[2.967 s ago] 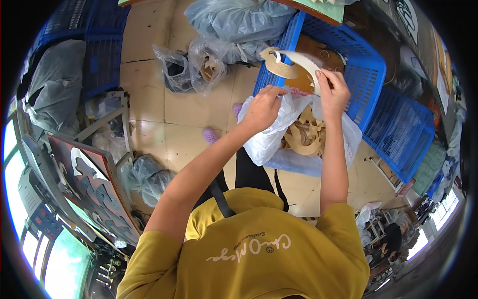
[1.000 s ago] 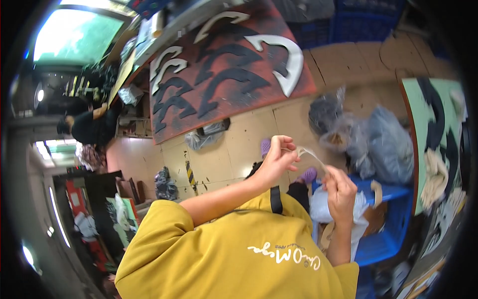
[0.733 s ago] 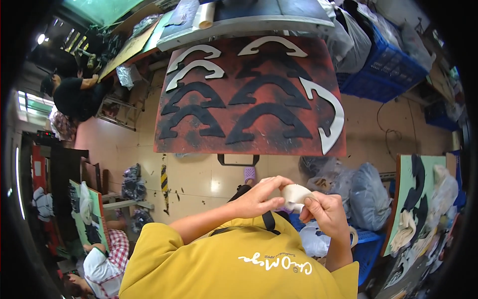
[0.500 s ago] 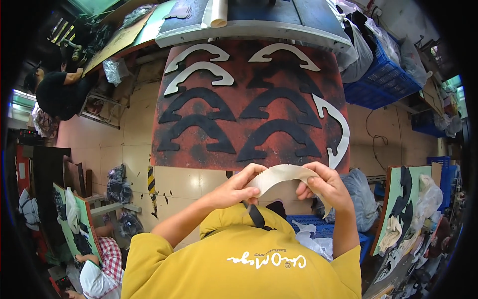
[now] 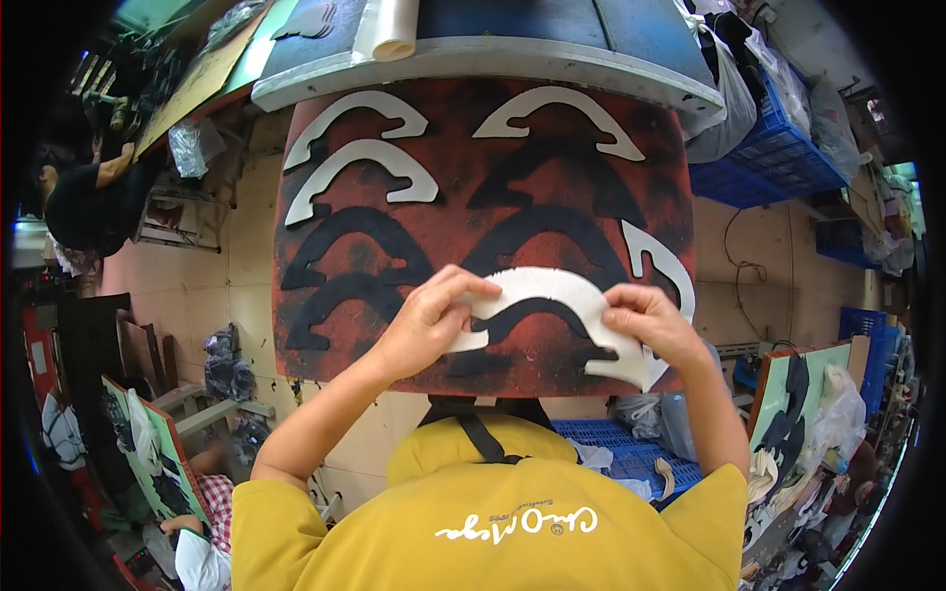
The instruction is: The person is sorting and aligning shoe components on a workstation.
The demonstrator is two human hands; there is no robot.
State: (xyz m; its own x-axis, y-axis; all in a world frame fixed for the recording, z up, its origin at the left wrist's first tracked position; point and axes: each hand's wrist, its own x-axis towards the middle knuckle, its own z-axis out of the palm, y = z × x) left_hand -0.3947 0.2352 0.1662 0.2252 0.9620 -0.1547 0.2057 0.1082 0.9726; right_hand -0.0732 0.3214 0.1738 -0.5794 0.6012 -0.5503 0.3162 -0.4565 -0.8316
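Observation:
A white arch-shaped cut piece (image 5: 549, 283) is stretched between my hands above the near edge of a red, black-smudged board (image 5: 448, 177). My left hand (image 5: 434, 317) pinches its left end, and my right hand (image 5: 652, 323) grips its right shoulder with the thumb on top. Beneath it lies a black arch-shaped piece (image 5: 542, 223), partly covered. More black arches (image 5: 360, 229) rest in rows on the board. White arches lie flat at the far left (image 5: 360, 158) and far right (image 5: 562, 97); another white arch (image 5: 662, 258) lies turned sideways by the right edge.
Beyond the board runs a blue-topped table with a grey edge (image 5: 493, 71) and a pale roll (image 5: 394, 44). A blue crate (image 5: 759, 148) with bags stands at the right. Another blue crate (image 5: 631, 448) sits near my right side. Co-workers (image 5: 94, 202) are at the left.
Both hands have moved forward from near my body to over the board, carrying the white arch. The piece, curled before, is now spread flatter and faces up.

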